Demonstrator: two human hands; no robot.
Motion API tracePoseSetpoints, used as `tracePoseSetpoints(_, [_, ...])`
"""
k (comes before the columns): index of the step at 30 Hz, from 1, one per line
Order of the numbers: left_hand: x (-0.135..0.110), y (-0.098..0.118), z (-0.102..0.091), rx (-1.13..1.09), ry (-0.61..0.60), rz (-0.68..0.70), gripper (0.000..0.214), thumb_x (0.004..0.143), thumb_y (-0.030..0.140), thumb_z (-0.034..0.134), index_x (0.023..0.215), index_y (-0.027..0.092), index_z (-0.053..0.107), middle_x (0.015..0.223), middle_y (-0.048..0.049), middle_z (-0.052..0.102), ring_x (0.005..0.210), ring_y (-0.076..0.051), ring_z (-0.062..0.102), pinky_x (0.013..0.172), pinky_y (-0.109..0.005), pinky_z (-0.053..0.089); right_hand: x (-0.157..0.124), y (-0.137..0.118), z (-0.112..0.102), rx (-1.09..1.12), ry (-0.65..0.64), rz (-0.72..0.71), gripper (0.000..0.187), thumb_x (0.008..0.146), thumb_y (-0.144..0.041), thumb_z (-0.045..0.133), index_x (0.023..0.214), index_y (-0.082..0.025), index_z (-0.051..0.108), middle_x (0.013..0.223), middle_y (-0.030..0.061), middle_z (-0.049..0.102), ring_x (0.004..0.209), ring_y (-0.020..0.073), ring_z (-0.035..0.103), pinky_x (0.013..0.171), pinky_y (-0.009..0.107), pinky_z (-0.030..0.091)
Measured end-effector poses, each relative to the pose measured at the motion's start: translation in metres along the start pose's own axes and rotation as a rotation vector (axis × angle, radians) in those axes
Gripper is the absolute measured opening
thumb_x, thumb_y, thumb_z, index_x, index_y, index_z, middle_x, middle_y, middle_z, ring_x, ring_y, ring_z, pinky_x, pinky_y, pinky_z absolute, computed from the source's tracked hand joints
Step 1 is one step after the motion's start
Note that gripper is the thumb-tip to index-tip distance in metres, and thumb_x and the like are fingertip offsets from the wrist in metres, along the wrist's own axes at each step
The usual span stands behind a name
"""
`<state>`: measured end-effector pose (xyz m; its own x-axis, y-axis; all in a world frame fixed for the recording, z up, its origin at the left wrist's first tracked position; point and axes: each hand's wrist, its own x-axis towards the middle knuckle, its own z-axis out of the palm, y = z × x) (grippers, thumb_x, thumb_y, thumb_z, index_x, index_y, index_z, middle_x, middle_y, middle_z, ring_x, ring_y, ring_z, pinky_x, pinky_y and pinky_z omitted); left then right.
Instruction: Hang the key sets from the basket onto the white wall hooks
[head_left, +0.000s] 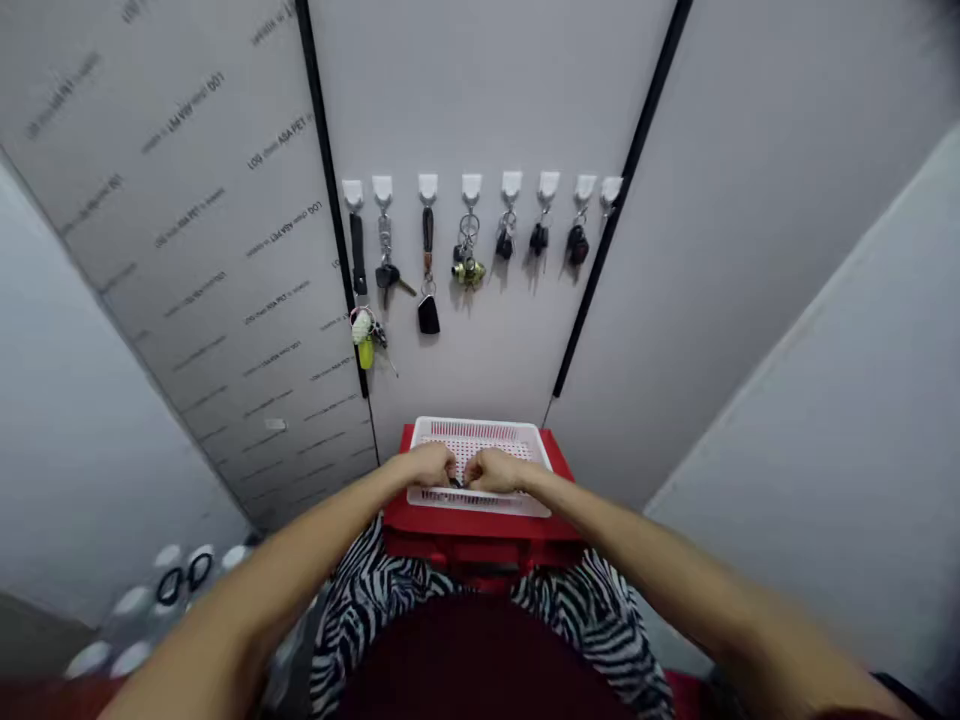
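A white perforated basket (480,433) sits on a red stool (480,525) right in front of me. My left hand (430,466) and my right hand (495,471) are both inside the basket, fingers curled, side by side. A small dark object (455,483) shows between them; I cannot make out what it is. On the grey wall above, a row of white hooks (471,186) carries several key sets, among them a black fob (428,314) and a yellow-and-white charm (364,337).
The rightmost hook (611,189) is bare. Black vertical strips (330,190) divide the wall panels. My zebra-print legs (375,600) flank the stool. Pale round shapes (169,585) lie on the floor at lower left.
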<state>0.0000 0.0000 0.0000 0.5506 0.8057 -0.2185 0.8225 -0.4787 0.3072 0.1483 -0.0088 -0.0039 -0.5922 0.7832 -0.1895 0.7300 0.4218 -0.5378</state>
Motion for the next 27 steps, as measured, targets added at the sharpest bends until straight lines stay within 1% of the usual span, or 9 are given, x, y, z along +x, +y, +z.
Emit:
tracePoseSetpoints(3, [0.002, 0.002, -0.002, -0.046, 0.0, -0.026, 0.017, 0.047, 0.025, 0.053, 0.061, 0.015, 0.055, 0.046, 0.004, 0.045, 0.044, -0.007, 0.036, 0.041, -0.017, 0.025, -0.002, 0.005, -0.002, 0.0, 0.069, 0.007, 0.011, 0.05, -0.015, 0.048, 0.057, -0.013, 0.056, 0.048, -0.0038, 0.048, 0.045, 0.0053, 0.039, 0.043, 0.015, 0.028])
tracePoseSetpoints(5, [0.004, 0.0, -0.006, -0.185, 0.045, -0.04, 0.014, 0.05, 0.025, 0.052, 0.058, 0.014, 0.054, 0.044, 0.0046, 0.043, 0.043, -0.006, 0.035, 0.041, -0.017, 0.025, -0.004, 0.007, -0.008, 0.094, 0.158, 0.025, 0.007, 0.051, -0.016, 0.049, 0.055, -0.013, 0.054, 0.046, -0.0041, 0.046, 0.044, 0.0051, 0.038, 0.042, 0.015, 0.028])
tracePoseSetpoints(9, [0.011, -0.006, -0.019, -0.677, 0.187, -0.037, 0.017, 0.058, 0.028, 0.047, 0.054, 0.012, 0.047, 0.043, 0.0051, 0.041, 0.041, -0.004, 0.034, 0.044, -0.017, 0.027, -0.008, 0.007, -0.026, 0.436, 0.357, 0.079, 0.008, 0.058, -0.019, 0.046, 0.061, -0.013, 0.049, 0.048, -0.0038, 0.045, 0.044, 0.005, 0.039, 0.041, 0.015, 0.03])
tracePoseSetpoints(13, [0.014, -0.001, -0.036, -1.063, 0.23, -0.003, 0.018, 0.055, 0.029, 0.051, 0.055, 0.012, 0.044, 0.044, 0.0052, 0.043, 0.04, -0.003, 0.035, 0.045, -0.017, 0.028, -0.012, -0.002, -0.042, 0.584, 0.424, 0.039, 0.019, 0.06, -0.016, 0.043, 0.078, -0.013, 0.049, 0.05, -0.0037, 0.047, 0.043, 0.0046, 0.039, 0.04, 0.016, 0.03])
tracePoseSetpoints(16, [0.014, 0.009, -0.047, -1.183, 0.281, -0.006, 0.018, 0.054, 0.026, 0.054, 0.056, 0.011, 0.044, 0.044, 0.0052, 0.044, 0.04, -0.002, 0.037, 0.046, -0.017, 0.028, -0.01, -0.007, -0.046, 0.604, 0.49, -0.04, 0.023, 0.059, -0.017, 0.046, 0.081, -0.013, 0.05, 0.056, -0.0025, 0.051, 0.046, 0.0049, 0.042, 0.045, 0.017, 0.033])
tracePoseSetpoints(19, [0.013, 0.02, -0.055, -1.24, 0.293, -0.009, 0.016, 0.054, 0.024, 0.054, 0.055, 0.011, 0.044, 0.043, 0.0053, 0.044, 0.04, -0.002, 0.039, 0.047, -0.017, 0.03, -0.006, -0.008, -0.048, 0.575, 0.627, -0.079, 0.021, 0.056, -0.023, 0.052, 0.074, -0.012, 0.052, 0.062, -0.0001, 0.053, 0.054, 0.0071, 0.046, 0.053, 0.02, 0.036])
tracePoseSetpoints(22, [0.013, 0.028, -0.061, -1.266, 0.3, -0.002, 0.015, 0.054, 0.022, 0.054, 0.055, 0.011, 0.044, 0.043, 0.0052, 0.045, 0.041, -0.003, 0.041, 0.048, -0.018, 0.032, -0.005, -0.01, -0.052, 0.518, 0.751, -0.073, 0.021, 0.054, -0.027, 0.054, 0.068, -0.012, 0.053, 0.062, 0.0006, 0.054, 0.055, 0.0084, 0.047, 0.054, 0.021, 0.036])
tracePoseSetpoints(24, [0.014, 0.032, -0.065, -1.285, 0.317, 0.019, 0.014, 0.053, 0.02, 0.054, 0.055, 0.011, 0.044, 0.044, 0.0051, 0.045, 0.041, -0.003, 0.042, 0.05, -0.019, 0.033, -0.007, -0.013, -0.056, 0.551, 0.743, -0.097, 0.023, 0.054, -0.027, 0.054, 0.072, -0.012, 0.053, 0.062, -0.0002, 0.054, 0.054, 0.0077, 0.046, 0.052, 0.02, 0.035])
tracePoseSetpoints(27, [0.014, 0.036, -0.072, -1.297, 0.366, 0.079, 0.011, 0.052, 0.016, 0.054, 0.056, 0.011, 0.045, 0.046, 0.005, 0.047, 0.043, -0.003, 0.043, 0.053, -0.019, 0.034, -0.014, -0.017, -0.062, 0.694, 0.607, -0.117, 0.023, 0.057, -0.026, 0.051, 0.075, -0.013, 0.054, 0.063, -0.0006, 0.054, 0.052, 0.0061, 0.045, 0.048, 0.018, 0.034])
